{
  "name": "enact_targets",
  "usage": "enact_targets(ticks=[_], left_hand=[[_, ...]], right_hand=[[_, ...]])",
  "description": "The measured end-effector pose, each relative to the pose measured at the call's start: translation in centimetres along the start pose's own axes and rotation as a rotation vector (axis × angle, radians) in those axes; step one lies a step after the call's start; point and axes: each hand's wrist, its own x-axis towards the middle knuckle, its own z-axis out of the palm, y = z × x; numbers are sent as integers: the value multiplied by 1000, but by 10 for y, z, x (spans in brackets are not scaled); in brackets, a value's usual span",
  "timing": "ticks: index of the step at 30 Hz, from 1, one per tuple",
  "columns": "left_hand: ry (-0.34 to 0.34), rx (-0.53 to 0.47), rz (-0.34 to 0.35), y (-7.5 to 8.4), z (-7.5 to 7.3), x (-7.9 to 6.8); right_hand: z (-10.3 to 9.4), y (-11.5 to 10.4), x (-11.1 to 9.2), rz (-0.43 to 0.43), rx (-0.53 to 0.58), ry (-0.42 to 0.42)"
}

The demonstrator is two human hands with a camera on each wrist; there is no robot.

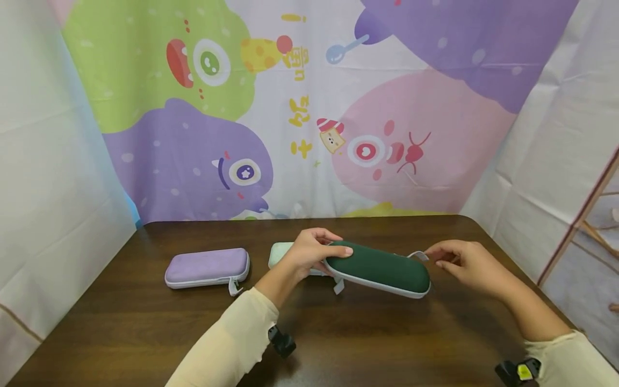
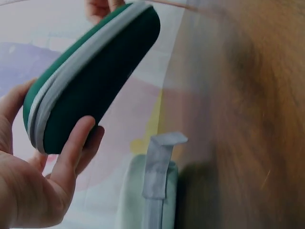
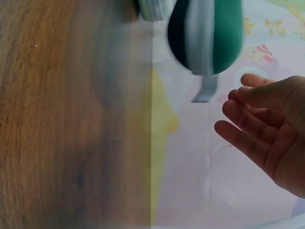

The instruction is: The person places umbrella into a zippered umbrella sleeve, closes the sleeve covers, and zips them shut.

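Observation:
My left hand (image 1: 309, 252) grips one end of a dark green zippered pencil case (image 1: 379, 267), thumb on top and fingers underneath. The case is held up off the table and tilted, with its grey zipper band (image 2: 62, 76) along the side. A grey fabric tab (image 3: 206, 90) sticks out from its far end. Close to that tab is my right hand (image 1: 464, 263), its fingers loosely bent; in the right wrist view the fingers (image 3: 248, 121) are apart from the tab. Partly hidden behind my left hand lies a mint green case (image 1: 279, 252) with a grey tab (image 2: 159, 167).
A lilac zippered case (image 1: 208, 266) lies on the left of the dark wooden table (image 1: 145, 333), its tab toward the front. A curtain with cartoon monsters (image 1: 300, 188) hangs at the back edge. White cloth (image 1: 546, 161) encloses both sides.

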Motion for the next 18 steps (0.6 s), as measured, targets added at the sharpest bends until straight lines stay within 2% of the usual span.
enact_targets(ticks=[7, 13, 18], left_hand=[[99, 21, -11, -7, 21, 5], [192, 70, 4, -13, 44, 11], [244, 107, 11, -18, 63, 17]], right_hand=[[-1, -4, -2, -62, -97, 150], [5, -9, -1, -71, -164, 292], [7, -14, 0, -71, -181, 306]])
